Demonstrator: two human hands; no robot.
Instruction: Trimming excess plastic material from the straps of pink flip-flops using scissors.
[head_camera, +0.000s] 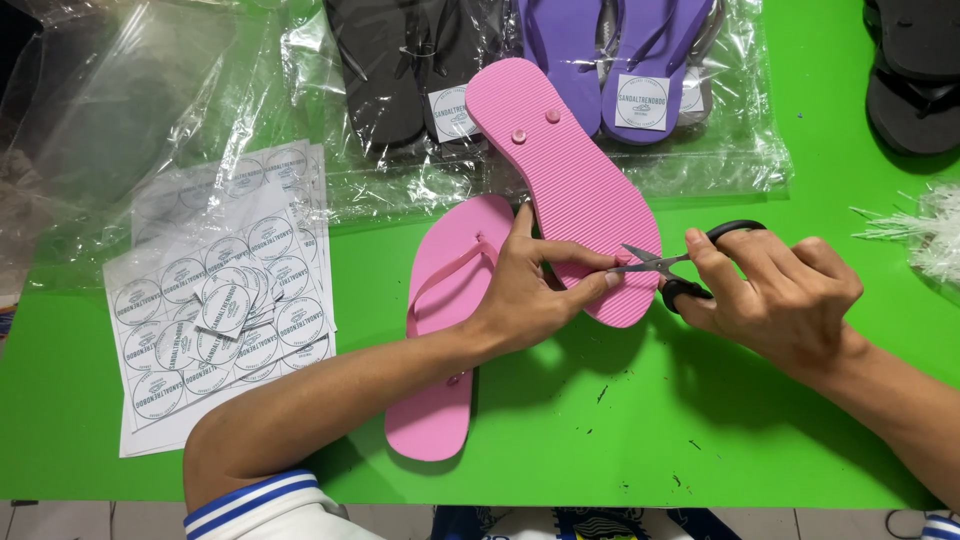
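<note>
One pink sandal (440, 330) lies half-hidden under left hand (525, 290).

The upturned pink sandal (570, 190) is matt, ribbed foam. The scissors (680, 262) have shiny metal blades and black plastic handles. Glossy, crinkled clear plastic bags (700, 160) lie far.

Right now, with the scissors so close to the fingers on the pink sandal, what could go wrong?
1. The scissors in the right hand point at the left hand's fingertips; a slip could nick them.
2. The upturned pink sandal is held only at its heel edge, so it may shift mid-cut.
</note>
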